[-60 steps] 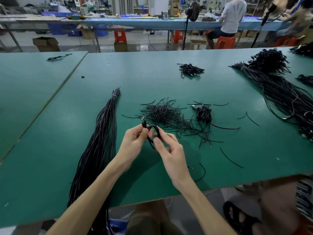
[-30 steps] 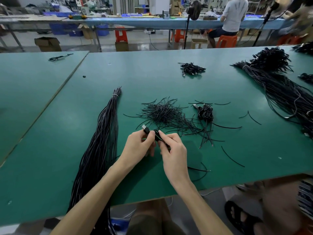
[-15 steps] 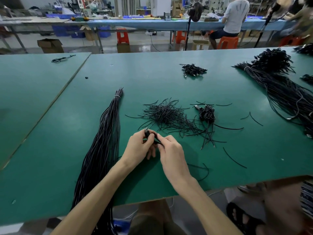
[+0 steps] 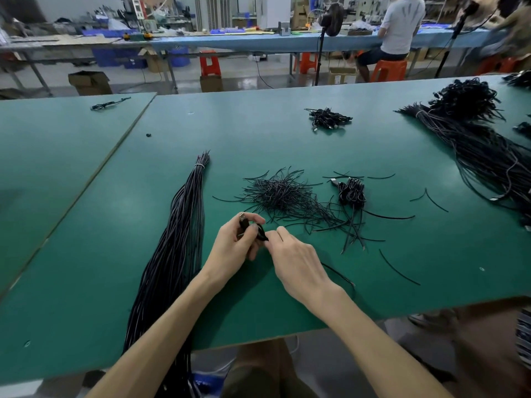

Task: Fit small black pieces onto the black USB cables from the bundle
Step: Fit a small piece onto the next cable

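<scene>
— Where's the cable (image 4: 244, 221) sitting?
— The left hand (image 4: 230, 249) is gripping it, plug up; the right hand (image 4: 296, 262) is pinching its loop (fingers curled).
— Room?
— The bundle (image 4: 178, 248) is lying left of the fingers; the table (image 4: 253, 326) edge is running behind the wrists.

Soft overhead light is falling evenly; a faint shadow is lying beneath the right hand (image 4: 298, 262), and distant edges are bending, blurring.

Black cable bundle (image 4: 178, 242) and black ties (image 4: 283, 193) lie on a green table (image 4: 287, 139); orange stools (image 4: 388, 70) behind.
</scene>
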The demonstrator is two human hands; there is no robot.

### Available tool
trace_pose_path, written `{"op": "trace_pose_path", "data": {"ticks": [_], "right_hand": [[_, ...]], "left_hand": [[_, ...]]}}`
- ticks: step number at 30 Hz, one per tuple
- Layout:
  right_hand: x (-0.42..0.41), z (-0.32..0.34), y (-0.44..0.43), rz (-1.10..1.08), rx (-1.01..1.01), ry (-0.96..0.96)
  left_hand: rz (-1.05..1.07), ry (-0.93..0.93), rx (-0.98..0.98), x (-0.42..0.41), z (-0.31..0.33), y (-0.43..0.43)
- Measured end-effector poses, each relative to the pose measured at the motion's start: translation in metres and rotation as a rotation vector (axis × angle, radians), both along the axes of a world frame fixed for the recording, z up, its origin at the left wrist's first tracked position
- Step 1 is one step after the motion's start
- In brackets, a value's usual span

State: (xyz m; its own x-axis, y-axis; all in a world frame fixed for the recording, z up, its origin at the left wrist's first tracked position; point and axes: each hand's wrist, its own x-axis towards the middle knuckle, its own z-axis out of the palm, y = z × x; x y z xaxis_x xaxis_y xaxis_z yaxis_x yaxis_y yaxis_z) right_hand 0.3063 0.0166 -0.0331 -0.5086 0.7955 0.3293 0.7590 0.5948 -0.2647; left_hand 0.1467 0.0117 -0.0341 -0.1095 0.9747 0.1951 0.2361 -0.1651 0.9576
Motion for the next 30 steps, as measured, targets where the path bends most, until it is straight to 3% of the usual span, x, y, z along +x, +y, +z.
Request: {"op": "trace_pose_path", "data": {"ticks": [11,17,23,27,30], "right_hand": [[0.005,0.0,0.006,0.024,-0.156,0.185],[0.005,0.001,0.011,-0.005,-0.354,0.319],[0.012,0.003,0.016,0.043,-0.467,0.55],[0.014,0.005,0.015,-0.007,-0.462,0.7],[0.015,0.004,0.017,-0.019,-0.476,0.751]], "left_hand": [[-0.057,0.041,-0.012,0.002,0.003,-0.002],[-0.052,-0.006,0.006,0.001,0.006,-0.004],[-0.07,0.106,0.015,0.002,0.007,-0.003],[-0.172,0.086,-0.123,-0.018,0.025,0.013],[-0.082,0.373,-0.147,-0.045,0.037,0.03]]}}
